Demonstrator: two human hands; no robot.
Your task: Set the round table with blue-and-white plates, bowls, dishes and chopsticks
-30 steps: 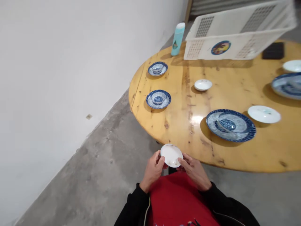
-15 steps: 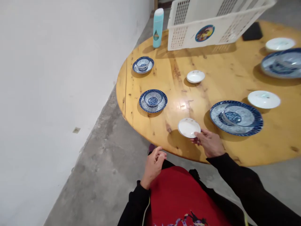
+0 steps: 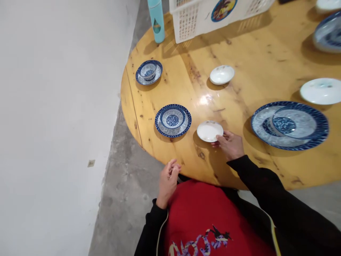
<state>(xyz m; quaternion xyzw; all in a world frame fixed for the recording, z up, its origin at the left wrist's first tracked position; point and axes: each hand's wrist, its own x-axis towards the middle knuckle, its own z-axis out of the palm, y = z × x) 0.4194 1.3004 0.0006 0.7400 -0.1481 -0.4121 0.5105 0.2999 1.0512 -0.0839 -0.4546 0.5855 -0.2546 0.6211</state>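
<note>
Beside the white saucer [image 3: 209, 131], bare desk [image 3: 191, 156] extends toward the person; the blue-rimmed plate [image 3: 173, 120] stands left, the large platter [image 3: 289, 125] right.

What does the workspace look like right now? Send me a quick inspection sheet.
Surface: round wooden table, glossy, with knots and dark grain.
Job's things: small white dish lying near the table's near edge.
Hands: right hand touches the dish's rim; left hand is raised by the table edge, holding nothing.
Clutter: white plastic basket, teal bottle, large blue-rimmed plate, blue-rimmed dish, blue-and-white bowl on a saucer, white dishes.
Cables: nothing seen.
Surroundings: white wall, concrete floor.
</note>
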